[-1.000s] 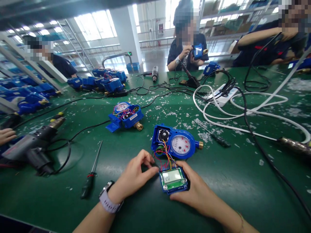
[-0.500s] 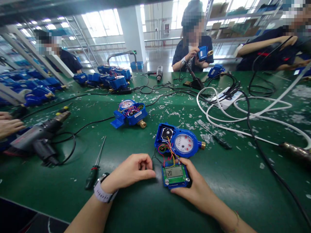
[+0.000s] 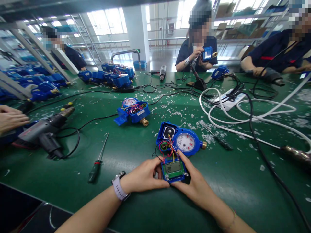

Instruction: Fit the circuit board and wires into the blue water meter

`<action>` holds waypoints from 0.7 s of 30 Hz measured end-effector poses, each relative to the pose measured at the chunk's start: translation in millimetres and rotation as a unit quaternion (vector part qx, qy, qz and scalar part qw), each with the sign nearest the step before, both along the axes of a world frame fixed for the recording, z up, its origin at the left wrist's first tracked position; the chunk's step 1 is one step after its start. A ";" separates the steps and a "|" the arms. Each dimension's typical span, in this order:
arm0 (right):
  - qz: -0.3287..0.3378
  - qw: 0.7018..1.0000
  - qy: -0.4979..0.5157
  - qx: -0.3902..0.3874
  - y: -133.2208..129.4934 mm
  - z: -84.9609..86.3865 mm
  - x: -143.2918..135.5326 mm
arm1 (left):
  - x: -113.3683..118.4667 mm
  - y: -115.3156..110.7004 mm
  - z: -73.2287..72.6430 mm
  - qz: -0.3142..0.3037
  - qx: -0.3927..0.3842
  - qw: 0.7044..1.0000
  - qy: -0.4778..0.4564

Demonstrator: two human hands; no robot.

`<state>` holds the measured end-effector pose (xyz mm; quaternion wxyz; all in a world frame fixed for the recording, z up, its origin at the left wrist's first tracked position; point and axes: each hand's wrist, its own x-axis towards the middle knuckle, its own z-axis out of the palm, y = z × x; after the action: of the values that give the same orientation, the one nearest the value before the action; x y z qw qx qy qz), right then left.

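Both our left hand [image 3: 145,176] and right hand [image 3: 194,184] grip the display module [image 3: 173,170] at lower centre, wired to the water meter [image 3: 181,139] just above.

Both forearms are bare to the lower edge of the frame, with no sleeve showing on either. The left hand [image 3: 145,177] and the right hand [image 3: 195,184] are ungloved and carry no rings that can be made out. The left wrist wears a wristwatch with a pale lilac rubber strap and a dark rectangular case edged in silver [image 3: 119,186]; the strap is broad and smooth, and the case sits on the upper side of the wrist. The right forearm has a thin, light-coloured cord bracelet [image 3: 232,216] looped around it, too fine to tell more.
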<state>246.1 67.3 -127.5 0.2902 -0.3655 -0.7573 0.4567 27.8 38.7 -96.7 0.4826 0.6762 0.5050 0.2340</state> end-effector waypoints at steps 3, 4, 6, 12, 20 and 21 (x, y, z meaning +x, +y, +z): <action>-0.003 1.000 -0.005 -0.029 -1.1 5.9 -0.1 | 2.5 -0.8 -1.3 0.004 0.026 1.000 0.013; -0.004 0.999 -0.003 -0.042 -1.6 8.5 -0.6 | 3.5 -1.0 -2.1 0.005 0.036 0.999 0.021; -0.013 0.998 0.011 -0.068 -2.8 13.4 -2.8 | 5.6 -1.4 -3.9 0.009 0.060 0.997 0.038; -0.109 0.985 0.070 -0.118 -6.7 18.3 -18.0 | 11.9 -4.5 -8.3 0.010 0.126 0.987 0.101; -0.149 0.978 0.102 -0.099 -4.4 13.7 -24.3 | 17.0 -6.9 -11.8 0.022 0.160 0.979 0.125; -0.152 0.978 0.106 -0.093 -3.9 13.2 -24.0 | 17.0 -6.9 -12.2 0.023 0.160 0.979 0.125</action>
<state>222.1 63.5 -114.3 0.3995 -0.4513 -0.6125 0.5114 44.8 31.8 -108.9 0.2953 0.7570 0.5328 0.2364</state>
